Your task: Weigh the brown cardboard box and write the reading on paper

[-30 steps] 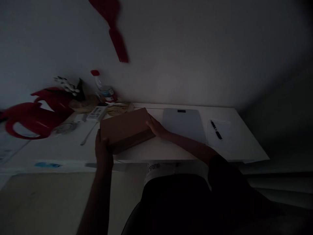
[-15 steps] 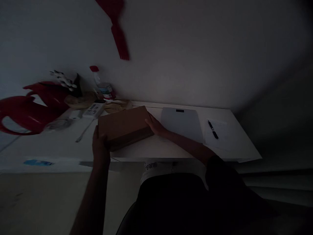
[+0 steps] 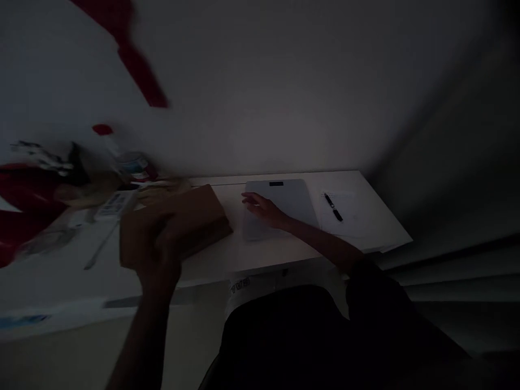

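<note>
A brown cardboard box (image 3: 190, 208) lies on the white desk, left of its middle. My left hand (image 3: 158, 257) is in front of the box's near left side, fingers curved and apart, blurred; whether it touches the cardboard cannot be told. Over the left part of a flat pale scale (image 3: 294, 200) with a small dark display hovers my right hand (image 3: 264, 210). Its fingers are loosely stretched, with nothing in them, and it is apart from the box. To the right of the scale, a black pen (image 3: 333, 207) rests on a sheet of paper (image 3: 351, 216).
At the left stand red watering cans (image 3: 28, 195), a red-capped bottle (image 3: 108, 135) and a labelled jar (image 3: 138, 165). A white labelled box (image 3: 116, 205) and a thin stick-like item (image 3: 99, 249) lie near them. A red brush-like object (image 3: 140, 73) hangs on the wall.
My right hand has let go of the box and moved over the scale. My left hand has shifted from the box's left edge to its front. The view has turned right.
</note>
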The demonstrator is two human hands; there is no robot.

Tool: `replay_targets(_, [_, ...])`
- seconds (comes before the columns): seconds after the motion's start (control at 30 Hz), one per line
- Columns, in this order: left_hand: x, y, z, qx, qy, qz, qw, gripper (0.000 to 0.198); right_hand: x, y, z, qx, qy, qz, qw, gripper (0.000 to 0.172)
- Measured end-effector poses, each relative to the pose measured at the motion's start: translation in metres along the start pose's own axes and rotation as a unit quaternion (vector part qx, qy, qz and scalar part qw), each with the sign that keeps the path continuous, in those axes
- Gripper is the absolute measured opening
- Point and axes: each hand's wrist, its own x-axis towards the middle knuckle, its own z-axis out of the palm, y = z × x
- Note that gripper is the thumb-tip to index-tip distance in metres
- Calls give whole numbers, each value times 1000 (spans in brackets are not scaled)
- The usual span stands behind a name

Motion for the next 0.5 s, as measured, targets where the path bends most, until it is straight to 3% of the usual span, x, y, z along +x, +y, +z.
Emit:
replay_targets(0.1, [-3,40,35,-102,-171,-23,980,33,-31,4,-41,-68,-8,3,998,49])
replay_targets(0.2, [-11,74,80,-116,-308,63,942,28,-64,10,-83,-139,21,40,989,48])
replay_targets(0.33, [-25,117,137,-185,-399,194,877,26,-105,19,-133,-243,76,80,964,41])
replay_targets(0.5, [-45,163,192,-214,-447,295,817,28,-134,29,-183,-402,125,164,892,24])
